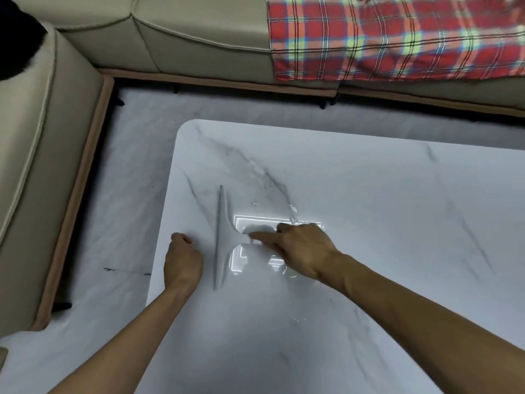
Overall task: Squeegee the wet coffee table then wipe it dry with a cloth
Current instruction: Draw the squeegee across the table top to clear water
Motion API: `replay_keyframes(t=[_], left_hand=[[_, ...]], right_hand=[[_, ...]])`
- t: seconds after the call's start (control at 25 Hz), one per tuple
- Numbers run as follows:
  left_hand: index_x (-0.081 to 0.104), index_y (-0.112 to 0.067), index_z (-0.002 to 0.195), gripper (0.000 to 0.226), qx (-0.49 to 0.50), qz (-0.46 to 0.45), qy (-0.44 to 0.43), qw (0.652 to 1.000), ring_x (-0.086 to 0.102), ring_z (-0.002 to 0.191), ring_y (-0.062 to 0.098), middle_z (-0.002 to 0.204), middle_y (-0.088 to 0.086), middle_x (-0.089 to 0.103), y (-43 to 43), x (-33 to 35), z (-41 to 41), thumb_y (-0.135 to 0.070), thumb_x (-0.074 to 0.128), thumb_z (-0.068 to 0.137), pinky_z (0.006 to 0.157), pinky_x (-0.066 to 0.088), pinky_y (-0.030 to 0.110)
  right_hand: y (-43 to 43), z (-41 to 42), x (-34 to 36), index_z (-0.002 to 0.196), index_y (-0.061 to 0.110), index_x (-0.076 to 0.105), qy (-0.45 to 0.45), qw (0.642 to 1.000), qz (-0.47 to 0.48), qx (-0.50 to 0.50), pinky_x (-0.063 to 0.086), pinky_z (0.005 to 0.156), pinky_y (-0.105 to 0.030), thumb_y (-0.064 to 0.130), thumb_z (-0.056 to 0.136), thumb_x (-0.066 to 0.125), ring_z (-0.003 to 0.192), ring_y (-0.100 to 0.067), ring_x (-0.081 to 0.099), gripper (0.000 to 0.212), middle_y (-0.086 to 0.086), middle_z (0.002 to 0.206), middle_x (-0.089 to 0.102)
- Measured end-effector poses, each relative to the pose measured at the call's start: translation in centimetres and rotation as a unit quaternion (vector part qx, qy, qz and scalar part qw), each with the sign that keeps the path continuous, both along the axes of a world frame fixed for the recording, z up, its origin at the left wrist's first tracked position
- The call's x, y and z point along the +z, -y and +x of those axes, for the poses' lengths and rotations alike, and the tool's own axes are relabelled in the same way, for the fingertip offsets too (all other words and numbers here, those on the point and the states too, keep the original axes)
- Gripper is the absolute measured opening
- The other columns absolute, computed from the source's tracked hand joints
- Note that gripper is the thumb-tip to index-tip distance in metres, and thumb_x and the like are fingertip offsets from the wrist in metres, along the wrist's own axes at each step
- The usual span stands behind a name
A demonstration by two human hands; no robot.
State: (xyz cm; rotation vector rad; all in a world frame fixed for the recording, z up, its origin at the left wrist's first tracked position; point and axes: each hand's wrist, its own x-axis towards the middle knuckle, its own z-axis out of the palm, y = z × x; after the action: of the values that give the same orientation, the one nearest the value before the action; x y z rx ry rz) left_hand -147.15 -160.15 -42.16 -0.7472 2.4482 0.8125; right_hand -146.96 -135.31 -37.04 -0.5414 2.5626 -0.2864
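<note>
The squeegee [223,240] lay on the coffee table [369,223] near its left edge, with the blade parallel to that edge and the handle pointing toward the table's middle. The right hand [301,248] held the handle, thumb curled beside it and forefinger [260,237] laid straight along the neck, judged to press the blade down. The left hand [181,260] rested at the table's left edge, fingers curled into a fist with nothing seen in it, apparently as a brace. Pooled water [241,261] shone on the table on the handle side of the blade, so squeegeeing appeared unfinished. No wiping cloth was seen on the table.

Glossy marble-look coffee table [369,194]; matt grey squeegee [223,240]; plaid cloth [397,35].
</note>
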Motion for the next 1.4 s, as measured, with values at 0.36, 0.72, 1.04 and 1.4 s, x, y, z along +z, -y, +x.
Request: replay_keyframes(t=[0.36, 0.72, 1.04, 1.4], left_hand=[[0.039, -0.015, 0.098, 0.016, -0.075, 0.039, 0.104, 0.991, 0.049, 0.07, 0.017, 0.086, 0.005, 0.051, -0.9, -1.5, -3.3, -0.002, 0.038, 0.088, 0.052, 0.036, 0.027], [0.037, -0.012, 0.103, 0.018, -0.165, 0.045, 0.149, 0.974, 0.027, 0.138, 0.04, 0.145, 0.028, 0.022, -6.6, -2.1, -6.2, 0.0, 0.042, 0.09, 0.105, 0.035, 0.034], [0.035, 0.004, 0.139, 0.048, -0.193, 0.006, 0.17, 0.966, 0.021, 0.139, 0.047, 0.15, 0.032, 0.016, -6.4, -3.2, -7.6, -0.011, 0.041, 0.094, 0.11, 0.03, 0.051], [0.043, -0.004, 0.102, 0.017, -0.172, 0.042, 0.147, 0.973, 0.041, 0.119, 0.036, 0.121, 0.022, 0.039, -7.4, -2.5, -4.1, -0.005, 0.039, 0.085, 0.099, 0.04, 0.035]], right_hand=[[-7.4, 0.3, -0.7, 0.139, 0.059, 0.029, 0.019, 0.989, 0.053, -0.136, 0.037, 0.061, -0.03, 0.043, 0.096, 0.018, 0.077, -0.025, 0.062, 0.047, 0.007, 0.084, 0.053], [-6.9, -6.3, 0.0, 0.145, 0.048, 0.027, 0.002, 0.98, -0.011, -0.198, 0.043, 0.071, -0.034, 0.039, 0.104, 0.026, 0.087, -0.028, 0.057, 0.042, 0.004, 0.092, 0.049], [-8.0, -6.9, -3.2, 0.148, 0.045, 0.019, 0.024, 0.976, 0.014, -0.217, 0.044, 0.069, -0.037, 0.03, 0.101, 0.033, 0.085, -0.037, 0.058, 0.052, -0.008, 0.096, 0.057], [-15.1, 2.1, 2.2, 0.146, 0.045, 0.02, -0.007, 0.973, 0.08, -0.218, 0.049, 0.063, -0.037, 0.034, 0.101, 0.032, 0.071, -0.035, 0.061, 0.048, -0.003, 0.08, 0.057]])
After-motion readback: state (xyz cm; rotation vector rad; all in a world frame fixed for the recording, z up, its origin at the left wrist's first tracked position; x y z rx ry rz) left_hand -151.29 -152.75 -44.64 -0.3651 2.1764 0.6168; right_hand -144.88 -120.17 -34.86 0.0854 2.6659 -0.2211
